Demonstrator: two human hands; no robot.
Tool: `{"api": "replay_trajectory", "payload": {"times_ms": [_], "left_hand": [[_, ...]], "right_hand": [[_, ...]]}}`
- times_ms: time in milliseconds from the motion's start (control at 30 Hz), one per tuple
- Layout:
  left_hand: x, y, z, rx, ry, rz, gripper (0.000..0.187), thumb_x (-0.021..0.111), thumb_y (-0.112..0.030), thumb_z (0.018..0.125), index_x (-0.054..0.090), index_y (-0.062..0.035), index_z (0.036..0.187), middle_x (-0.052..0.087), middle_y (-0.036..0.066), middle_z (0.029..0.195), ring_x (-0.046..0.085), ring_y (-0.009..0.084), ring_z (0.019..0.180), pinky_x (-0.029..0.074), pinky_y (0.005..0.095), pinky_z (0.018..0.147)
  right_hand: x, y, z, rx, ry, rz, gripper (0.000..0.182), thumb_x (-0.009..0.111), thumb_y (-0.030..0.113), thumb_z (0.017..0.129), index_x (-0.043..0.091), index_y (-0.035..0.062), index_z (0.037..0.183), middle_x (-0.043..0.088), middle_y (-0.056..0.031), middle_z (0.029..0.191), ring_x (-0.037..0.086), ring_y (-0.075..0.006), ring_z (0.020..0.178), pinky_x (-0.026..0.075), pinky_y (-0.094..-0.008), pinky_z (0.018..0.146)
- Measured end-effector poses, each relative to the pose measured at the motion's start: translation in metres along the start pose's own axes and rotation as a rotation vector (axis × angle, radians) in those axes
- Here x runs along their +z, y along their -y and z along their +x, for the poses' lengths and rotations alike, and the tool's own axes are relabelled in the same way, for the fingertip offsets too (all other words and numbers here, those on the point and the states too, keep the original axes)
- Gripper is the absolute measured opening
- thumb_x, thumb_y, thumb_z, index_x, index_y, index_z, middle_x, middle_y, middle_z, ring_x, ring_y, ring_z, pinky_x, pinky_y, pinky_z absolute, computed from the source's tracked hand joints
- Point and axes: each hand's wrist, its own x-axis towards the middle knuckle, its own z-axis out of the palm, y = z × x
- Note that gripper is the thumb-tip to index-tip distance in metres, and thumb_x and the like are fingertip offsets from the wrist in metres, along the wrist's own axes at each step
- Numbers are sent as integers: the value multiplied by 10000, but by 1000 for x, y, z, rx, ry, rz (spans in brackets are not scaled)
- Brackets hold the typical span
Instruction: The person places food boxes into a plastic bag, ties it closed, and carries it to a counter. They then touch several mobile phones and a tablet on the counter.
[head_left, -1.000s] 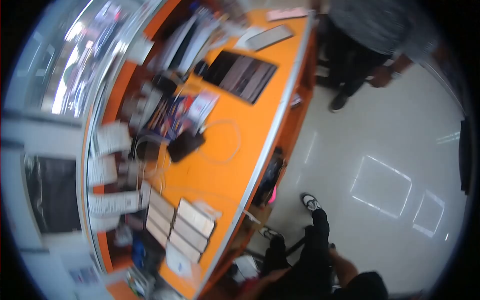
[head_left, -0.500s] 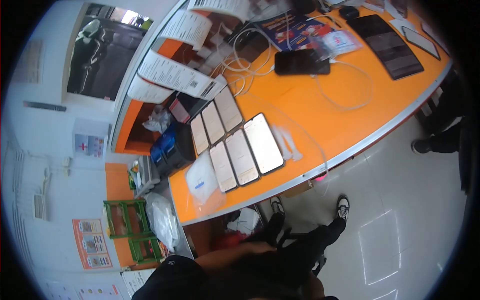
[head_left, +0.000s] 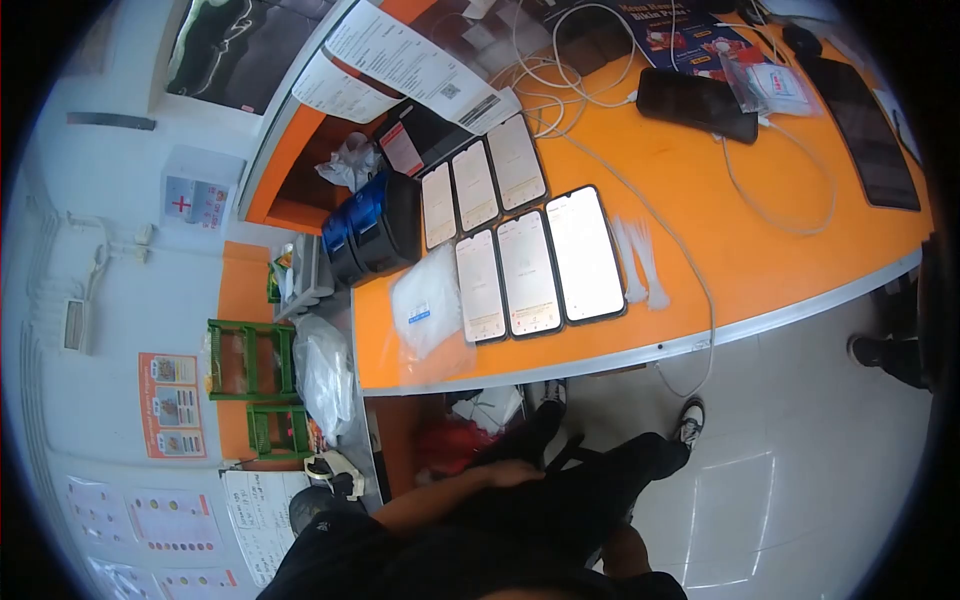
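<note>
My left hand (head_left: pixel 512 473) rests on the dark trouser leg below the orange table (head_left: pixel 600 345), its fingers not distinct. Lower down, my right hand (head_left: pixel 626 553) is by the other thigh, fingers hidden. Neither hand touches the table. Several phones with lit screens lie there in two rows, the brightest (head_left: pixel 586 255) at the right of the nearer row. White strips (head_left: pixel 640 262) lie right beside it. A clear bag with white material (head_left: pixel 425 300) is left of the phones. Farther right lies a dark phone (head_left: pixel 697 105) with a white cable (head_left: pixel 775 225).
A black tablet (head_left: pixel 865 135) lies at the table's right end. Printed paper (head_left: pixel 420 65) hangs over the back left, above a blue and black device (head_left: pixel 370 228). Green racks (head_left: pixel 250 360) stand left. Another person's leg and shoe (head_left: pixel 880 355) show at right.
The view has shifted, so the table and phones appear higher and farther right. My left hand stays on the leg. The phones keep their layout.
</note>
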Motion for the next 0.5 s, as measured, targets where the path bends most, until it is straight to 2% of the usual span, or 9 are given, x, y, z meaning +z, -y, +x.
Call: {"api": "replay_trajectory", "payload": {"times_ms": [100, 167, 200, 233, 267, 300, 333, 400, 500], "left_hand": [[1, -1, 11, 71, -84, 135, 607, 351, -548, 993, 660, -70, 1205, 606, 181, 1293, 543, 365, 1219, 403, 415, 1032], [-15, -14, 19, 168, 167, 118, 610, 346, -536, 1003, 674, -52, 1176, 665, 190, 1181, 618, 348, 1120, 447, 426, 971], [-2, -5, 22, 314, 11, 50, 618, 347, -535, 1012, 685, -41, 1164, 701, 183, 1080, 659, 322, 1037, 467, 436, 934], [6, 25, 66, 389, 99, 124, 611, 350, -528, 1020, 635, -39, 1249, 697, 175, 1078, 661, 288, 1013, 468, 437, 937], [-15, -73, -30, 434, -276, 274, 653, 360, -567, 1008, 557, -46, 1348, 641, 190, 1215, 627, 292, 1077, 445, 438, 980], [15, -94, 3, 488, -250, -645, 720, 399, -642, 965, 535, -46, 1345, 558, 238, 1294, 561, 292, 1168, 393, 398, 1045], [14, -86, 17, 490, -179, -560, 692, 402, -612, 972, 532, -46, 1350, 560, 228, 1294, 558, 284, 1175, 396, 394, 1043], [-7, -114, 5, 519, -112, -214, 639, 409, -553, 988, 526, -46, 1359, 563, 207, 1295, 551, 268, 1188, 402, 385, 1040], [-25, -152, -20, 659, -17, 5, 561, 418, -465, 1011, 516, -46, 1372, 569, 177, 1297, 541, 244, 1208, 410, 373, 1035]], "right_hand": [[-30, -30, -16, 14, 5, -93, 394, 619, 326, 838, 685, 112, 1162, 698, -133, 1075, 654, -273, 955, 524, -439, 860], [-62, -62, -23, 6, -11, -219, 394, 619, 326, 835, 687, 111, 1158, 700, -131, 1067, 658, -269, 940, 529, -434, 851], [-73, -70, -22, -6, -32, -313, 393, 619, 326, 834, 688, 111, 1156, 701, -130, 1063, 660, -267, 933, 532, -431, 847], [-81, -70, -19, -35, -52, -432, 393, 619, 326, 832, 688, 111, 1154, 702, -130, 1059, 662, -265, 925, 535, -428, 842], [-83, -63, -15, -67, -86, -517, 393, 620, 326, 831, 689, 110, 1152, 704, -129, 1055, 664, -263, 918, 537, -425, 838], [-85, -48, -12, -98, -133, -566, 393, 620, 326, 829, 690, 110, 1150, 705, -128, 1051, 666, -261, 911, 540, -423, 833], [-87, -35, -11, -113, -183, -579, 392, 620, 326, 828, 691, 110, 1147, 706, -127, 1047, 668, -259, 904, 543, -420, 829], [-84, -3, -16, -157, -287, -542, 392, 621, 326, 825, 693, 109, 1143, 708, -125, 1039, 672, -255, 889, 548, -414, 820], [-94, 33, -26, -214, -551, -418, 391, 621, 326, 821, 695, 108, 1137, 712, -123, 1027, 678, -249, 867, 556, -406, 807]]}}
